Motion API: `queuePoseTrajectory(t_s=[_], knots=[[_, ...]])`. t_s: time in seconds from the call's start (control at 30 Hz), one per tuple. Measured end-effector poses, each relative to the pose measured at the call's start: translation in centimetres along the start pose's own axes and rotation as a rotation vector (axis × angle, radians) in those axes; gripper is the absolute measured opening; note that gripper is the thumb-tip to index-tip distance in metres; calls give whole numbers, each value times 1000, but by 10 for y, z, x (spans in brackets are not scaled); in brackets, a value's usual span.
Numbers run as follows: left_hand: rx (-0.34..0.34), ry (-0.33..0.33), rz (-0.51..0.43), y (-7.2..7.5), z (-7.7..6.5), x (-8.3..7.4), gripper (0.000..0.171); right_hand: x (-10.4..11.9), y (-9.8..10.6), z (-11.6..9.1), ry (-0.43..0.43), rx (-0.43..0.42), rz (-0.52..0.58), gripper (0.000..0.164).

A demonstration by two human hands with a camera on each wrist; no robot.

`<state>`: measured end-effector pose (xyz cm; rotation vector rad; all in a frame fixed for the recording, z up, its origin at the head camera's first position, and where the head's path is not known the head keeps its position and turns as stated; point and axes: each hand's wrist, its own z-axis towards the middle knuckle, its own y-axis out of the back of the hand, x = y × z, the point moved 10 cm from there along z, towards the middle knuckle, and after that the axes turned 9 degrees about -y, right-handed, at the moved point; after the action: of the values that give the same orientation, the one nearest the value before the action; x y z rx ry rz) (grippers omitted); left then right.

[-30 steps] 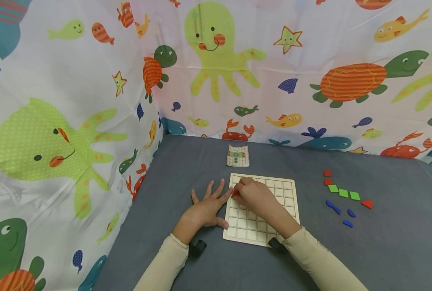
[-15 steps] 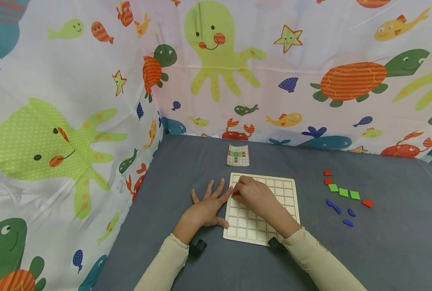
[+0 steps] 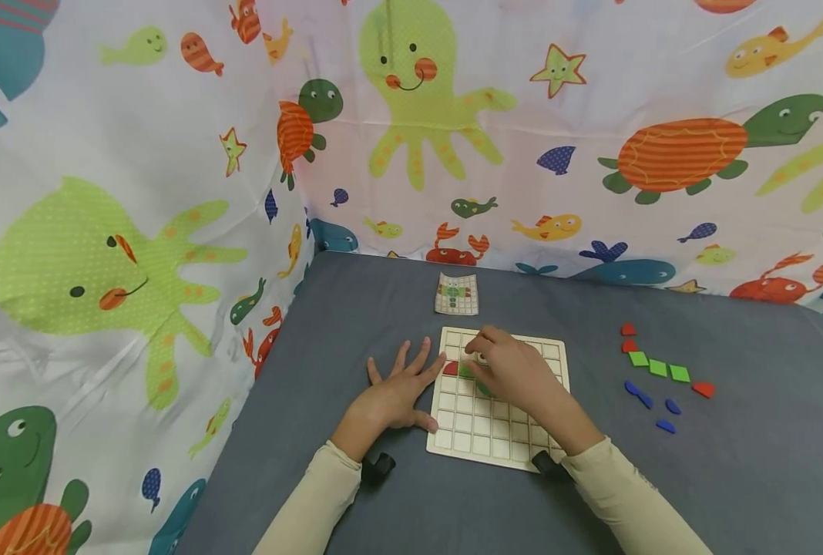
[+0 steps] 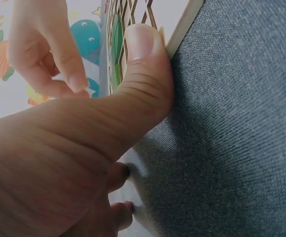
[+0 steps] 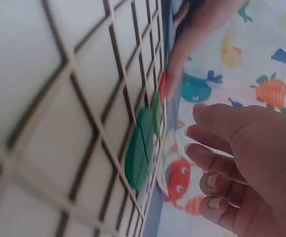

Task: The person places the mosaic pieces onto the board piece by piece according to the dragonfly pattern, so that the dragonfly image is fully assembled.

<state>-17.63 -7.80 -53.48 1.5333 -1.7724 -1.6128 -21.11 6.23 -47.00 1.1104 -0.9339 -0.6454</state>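
A pale wooden grid board (image 3: pixel 481 445) lies on the grey cloth. My left hand (image 3: pixel 388 399) rests with fingers spread at its left edge, the thumb (image 4: pixel 142 47) on the rim. A red piece (image 3: pixel 451 368) sits in a cell near the left index fingertip, beside a light green piece (image 5: pixel 156 113). Dark green pieces (image 5: pixel 139 150) lie in cells close by. Over the upper part of the board hovers my right hand (image 3: pixel 518 374), fingers loosely bent and holding nothing; it partly hides the pieces beneath.
To the right lie red pieces (image 3: pixel 703 389), light green squares (image 3: pixel 657 368) and blue pieces (image 3: pixel 666 426). A small pattern card (image 3: pixel 456 294) is behind the board. Printed curtains (image 3: pixel 411 139) stand along the back and left.
My right hand has let go of the red piece, which now lies in a cell, and has moved right and up off it. My left hand keeps its place.
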Motion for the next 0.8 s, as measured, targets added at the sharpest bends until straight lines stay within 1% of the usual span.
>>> queuePoseTrajectory(t_s=[0.23,0.43,0.8], knots=[[-6,-6,-19,1,0,-1,120,-30,20,-14,-58,-8,34,23],[-12,-11,-20,1,1,-2,120,-61,33,-26,-106,-21,17,24],[-12,-13,-20,1,0,-2,121,-124,58,-52,-263,-32,-26,25]])
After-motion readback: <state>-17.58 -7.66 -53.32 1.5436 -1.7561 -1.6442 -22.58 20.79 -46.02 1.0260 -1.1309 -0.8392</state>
